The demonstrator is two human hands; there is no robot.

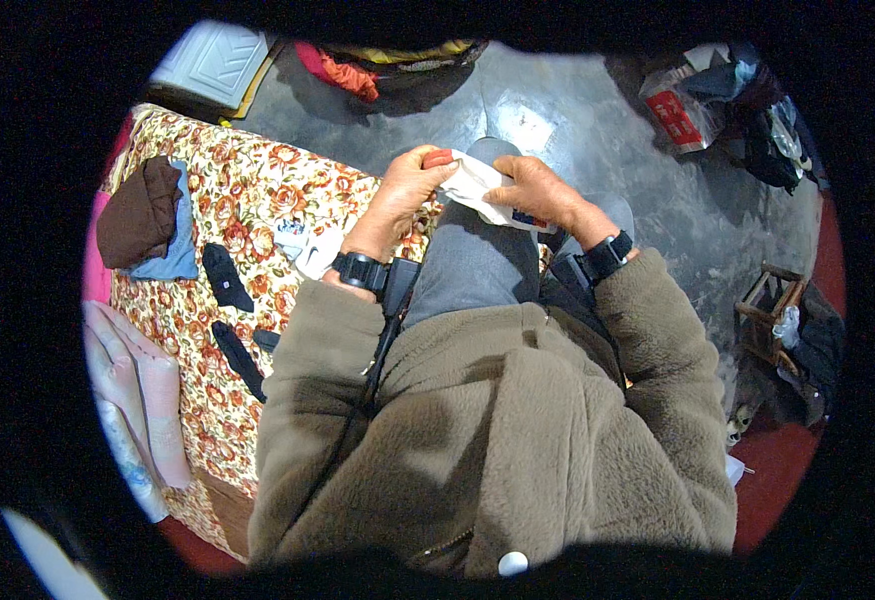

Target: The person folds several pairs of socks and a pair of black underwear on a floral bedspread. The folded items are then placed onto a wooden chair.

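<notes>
Both hands hold a white sock (475, 182) with a reddish-orange end above the person's knees. My left hand (407, 187) pinches the reddish end between thumb and fingers. My right hand (539, 191) grips the white part, near a dark blue and red patch. To the left, on a floral cloth (220, 405), lie a dark sock (226, 277), another long dark sock (237, 360) and a white sock (320, 253) partly behind my left wrist. Folded brown clothing (140, 212) rests on folded blue clothing (185, 240).
Folded pale pink bedding (160, 412) lies at the left edge. A pale patterned box or cabinet (212, 67) stands at the upper left. A bag with a red patch (674, 116) is at the upper right, and a small wooden stool (766, 304) at the right.
</notes>
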